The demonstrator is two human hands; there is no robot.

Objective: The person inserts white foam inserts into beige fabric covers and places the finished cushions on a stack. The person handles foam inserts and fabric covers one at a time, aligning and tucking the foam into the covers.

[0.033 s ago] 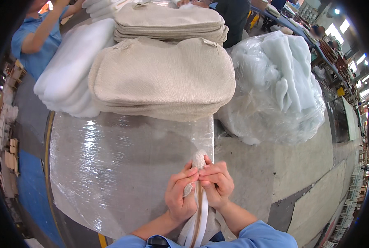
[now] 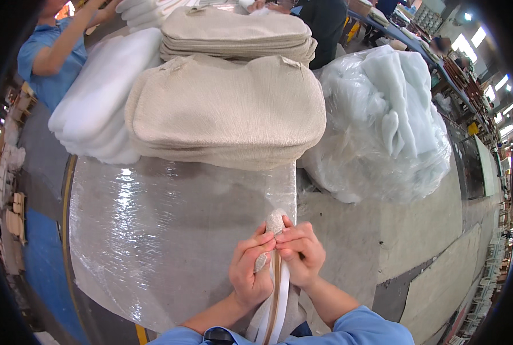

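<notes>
My left hand (image 2: 252, 270) and my right hand (image 2: 300, 254) meet at the near edge of the table. Together they pinch a narrow beige fabric cover (image 2: 275, 221) that stands on edge between them. Its corner sticks up above my fingers. A brown zip line with white edging (image 2: 275, 313) runs down from my hands toward my body. A tall stack of flat beige covers (image 2: 228, 109) lies on the table beyond my hands, with a second, smaller stack (image 2: 233, 31) behind it.
Shiny clear plastic film (image 2: 153, 230) covers the table's left part. White pillow inserts (image 2: 101, 100) are piled at the far left, and a clear bag of white fibre filling (image 2: 383, 126) sits at the right. A person in blue (image 2: 49, 57) works at the upper left.
</notes>
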